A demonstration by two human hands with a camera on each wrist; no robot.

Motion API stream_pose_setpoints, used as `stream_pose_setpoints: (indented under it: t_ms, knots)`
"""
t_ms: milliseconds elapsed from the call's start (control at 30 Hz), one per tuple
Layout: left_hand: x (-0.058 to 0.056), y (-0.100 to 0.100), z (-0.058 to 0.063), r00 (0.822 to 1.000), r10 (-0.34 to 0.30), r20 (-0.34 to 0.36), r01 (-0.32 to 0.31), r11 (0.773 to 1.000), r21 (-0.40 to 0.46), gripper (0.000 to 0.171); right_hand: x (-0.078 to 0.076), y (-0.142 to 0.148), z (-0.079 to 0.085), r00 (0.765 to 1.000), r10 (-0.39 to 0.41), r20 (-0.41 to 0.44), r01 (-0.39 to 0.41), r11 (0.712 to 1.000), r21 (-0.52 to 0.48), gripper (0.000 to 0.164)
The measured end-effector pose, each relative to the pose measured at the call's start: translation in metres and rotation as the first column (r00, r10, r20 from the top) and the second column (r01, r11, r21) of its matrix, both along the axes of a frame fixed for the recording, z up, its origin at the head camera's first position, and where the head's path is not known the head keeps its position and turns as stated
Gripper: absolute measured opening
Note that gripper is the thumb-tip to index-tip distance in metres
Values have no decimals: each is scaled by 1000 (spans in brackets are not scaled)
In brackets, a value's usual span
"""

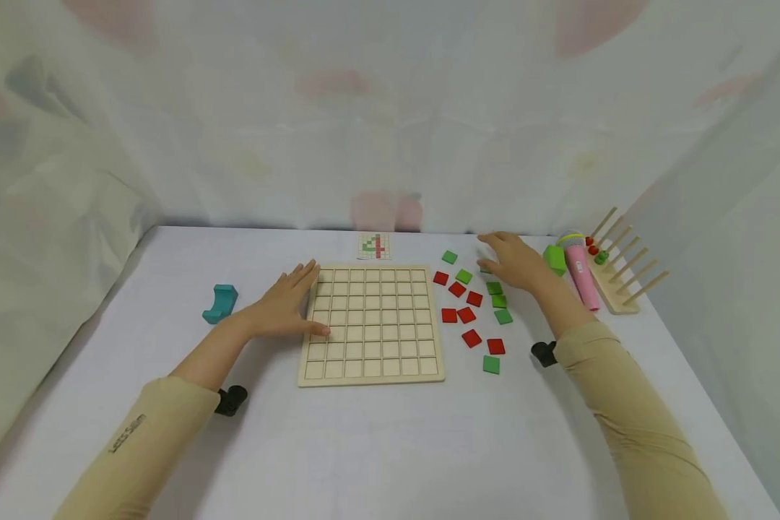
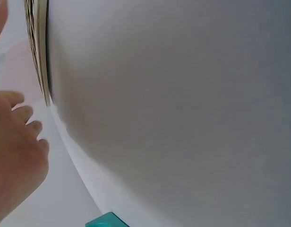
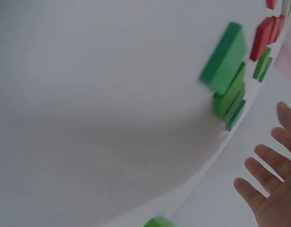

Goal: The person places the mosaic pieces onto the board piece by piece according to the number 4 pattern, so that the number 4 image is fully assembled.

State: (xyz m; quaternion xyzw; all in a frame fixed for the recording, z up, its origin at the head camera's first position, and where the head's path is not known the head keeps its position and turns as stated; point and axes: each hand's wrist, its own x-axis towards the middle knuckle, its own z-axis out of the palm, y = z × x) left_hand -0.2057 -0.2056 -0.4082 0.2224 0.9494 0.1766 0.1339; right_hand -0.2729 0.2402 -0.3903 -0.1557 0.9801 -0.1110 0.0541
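Note:
A wooden grid board (image 1: 372, 325) with bare square cells lies in the middle of the table. My left hand (image 1: 282, 307) is spread at the board's left edge, its thumb reaching over the cells, with nothing held. My right hand (image 1: 513, 261) hovers with extended fingers at the far side of the loose tiles and partly hides a green tile. Red tiles (image 1: 466, 315) and green tiles (image 1: 503, 316) are scattered flat to the right of the board. In the right wrist view, several green tiles (image 3: 226, 59) lie apart from the fingers.
A small pattern card (image 1: 373, 246) lies behind the board. To the left is a teal arch-shaped block (image 1: 220, 303). At the right are a green block (image 1: 555, 260), a pink toy microphone (image 1: 581, 278) and a wooden peg stand (image 1: 614, 289) with upright sticks.

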Motion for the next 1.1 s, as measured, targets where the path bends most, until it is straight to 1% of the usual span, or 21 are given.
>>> stream_pose_setpoints:
  t_ms: [100,233,367,567,667,967,1100]
  knots:
    - [-3,-4,-2,998,-21,61,19,999,31,134,-8,-11,0,999,-17,41,21,995,-101,52]
    - [-5,-9,-6,991,-29,130,21,998,65,143,-18,-26,1,994,-29,104,53,971,-234,46]
    - [-6,-13,-9,986,-47,161,30,994,104,144,-24,-36,2,986,-30,163,76,956,-285,45]
    - [-7,-15,-10,983,-59,174,37,991,125,144,-28,-45,-2,968,-63,243,137,942,-305,44]
    - [-7,-15,-11,983,-63,170,42,991,124,143,-28,-48,-4,964,-75,255,153,941,-302,44]
    - [-6,-15,-11,986,-47,162,29,993,112,143,-31,-48,-13,973,-82,217,145,944,-295,38]
    - [-5,-15,-11,986,-44,162,27,994,104,143,-29,-51,-14,975,-104,197,159,945,-286,35]
